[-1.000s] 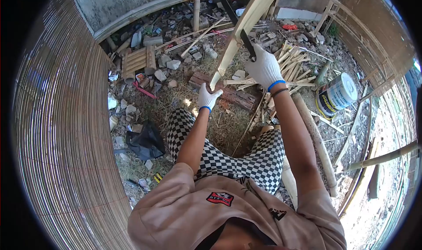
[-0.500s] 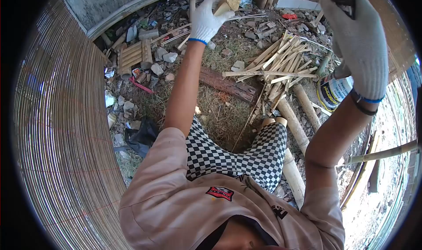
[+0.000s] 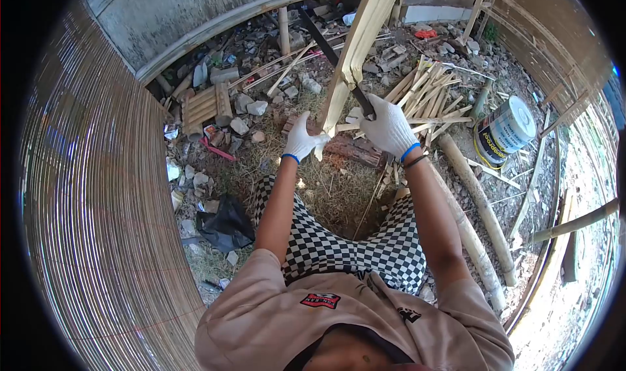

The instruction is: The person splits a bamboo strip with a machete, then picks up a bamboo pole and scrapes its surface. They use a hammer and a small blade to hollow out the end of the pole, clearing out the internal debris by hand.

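My right hand (image 3: 390,126), in a white knit glove, is closed around the handle of a machete (image 3: 321,39). The dark blade slants up and left and crosses a bamboo piece (image 3: 365,35), set into a split in it. The bamboo stands tilted, its upper end out of view and its lower end pale and jagged. Beside that lower end is my left hand (image 3: 302,140), gloved too, its fingers spread and its thumb against the bamboo.
Split bamboo strips (image 3: 430,100) lie heaped ahead on the right, near a paint bucket (image 3: 505,133). A rough log (image 3: 352,150) lies behind the hands, bamboo poles (image 3: 479,204) to the right. Stones and rubbish cover the ground; a slatted bamboo screen (image 3: 98,195) stands left.
My right hand has come down from the upper right with the machete, whose blade is now in the bamboo. My left hand has moved lower and opened; the bamboo stands more upright.
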A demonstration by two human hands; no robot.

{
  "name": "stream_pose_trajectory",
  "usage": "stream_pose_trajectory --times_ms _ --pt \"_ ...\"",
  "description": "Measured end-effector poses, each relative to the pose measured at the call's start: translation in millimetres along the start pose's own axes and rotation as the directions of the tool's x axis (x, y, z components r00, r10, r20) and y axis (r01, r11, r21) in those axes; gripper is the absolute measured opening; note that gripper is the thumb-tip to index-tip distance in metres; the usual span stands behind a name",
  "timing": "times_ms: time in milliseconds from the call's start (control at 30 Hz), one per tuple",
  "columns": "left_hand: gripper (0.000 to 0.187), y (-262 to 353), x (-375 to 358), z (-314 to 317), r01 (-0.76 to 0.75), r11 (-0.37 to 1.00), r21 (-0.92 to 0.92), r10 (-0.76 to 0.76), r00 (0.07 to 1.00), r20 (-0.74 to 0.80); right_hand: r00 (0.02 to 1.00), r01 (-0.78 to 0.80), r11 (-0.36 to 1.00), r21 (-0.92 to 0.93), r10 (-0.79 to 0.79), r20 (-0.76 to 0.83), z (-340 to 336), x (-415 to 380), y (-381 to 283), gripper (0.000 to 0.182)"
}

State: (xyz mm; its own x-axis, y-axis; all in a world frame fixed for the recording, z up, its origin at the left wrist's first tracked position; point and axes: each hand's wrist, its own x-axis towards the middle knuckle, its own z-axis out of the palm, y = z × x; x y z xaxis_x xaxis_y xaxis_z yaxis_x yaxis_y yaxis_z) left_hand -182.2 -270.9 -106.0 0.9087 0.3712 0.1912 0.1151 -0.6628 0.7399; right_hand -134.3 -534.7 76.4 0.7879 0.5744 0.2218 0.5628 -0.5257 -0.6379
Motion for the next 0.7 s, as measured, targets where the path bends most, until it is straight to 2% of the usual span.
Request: stream_pose_trajectory --times_ms 33,67,133,167,200,300,333,400,433,533,633,700 --pt "0.099 20 1 -6 -0.107 0.994 0.01 0.106 0.993 0.041 0.999 0.028 1.0 0.01 -0.028 0.026 -14 -14 -12 0.027" --pt "0.078 -2 19 13 -0.249 0.954 -0.169 0.267 0.959 0.096 0.997 0.048 0.999 0.023 -0.05 0.054 -29 -27 -22 0.028" --pt "0.051 33 4 8 -0.082 0.949 -0.305 0.216 0.874 0.436 0.992 0.083 0.996 0.013 -0.084 0.091 -51 -40 -25 0.033" --pt "0.032 37 -12 26 -0.034 0.867 -0.497 0.261 0.881 0.395 0.989 0.096 0.995 0.006 -0.096 0.114 -59 -46 -25 0.035" --pt "0.024 47 -24 31 0.109 0.783 -0.612 0.231 0.863 0.45 0.987 0.084 0.996 0.009 -0.085 0.135 -65 -52 -25 0.036" --pt "0.022 29 -57 71 0.236 0.678 -0.696 0.088 0.914 0.395 0.97 0.04 0.999 0.025 -0.045 0.237 -61 -59 -7 0.037" --pt "0.022 15 -67 90 0.27 0.662 -0.699 0.028 0.923 0.383 0.939 -0.117 0.987 0.112 0.073 0.337 -56 -61 -3 0.037" --pt "0.022 8 -80 105 0.298 0.642 -0.706 -0.052 0.936 0.348 0.798 -0.437 0.87 0.226 0.259 0.545 -44 -65 1 0.036" --pt "0.021 11 -81 106 0.292 0.641 -0.71 -0.071 0.943 0.324 0.809 -0.386 0.863 0.327 0.146 0.57 -37 -65 13 0.035" --pt "0.02 2 -80 117 0.246 0.642 -0.726 -0.081 0.964 0.255 0.843 -0.385 0.773 0.504 0.073 0.533 -16 -62 31 0.033" --pt "0.02 -2 -80 124 0.172 0.654 -0.736 -0.088 0.985 0.151 0.831 -0.458 0.752 0.474 0.175 0.527 -14 -63 9 0.029" --pt "0.02 3 -78 117 0.21 0.617 -0.758 -0.156 0.977 0.144 0.851 -0.471 0.731 0.494 0.227 0.474 9 -61 -3 0.026"
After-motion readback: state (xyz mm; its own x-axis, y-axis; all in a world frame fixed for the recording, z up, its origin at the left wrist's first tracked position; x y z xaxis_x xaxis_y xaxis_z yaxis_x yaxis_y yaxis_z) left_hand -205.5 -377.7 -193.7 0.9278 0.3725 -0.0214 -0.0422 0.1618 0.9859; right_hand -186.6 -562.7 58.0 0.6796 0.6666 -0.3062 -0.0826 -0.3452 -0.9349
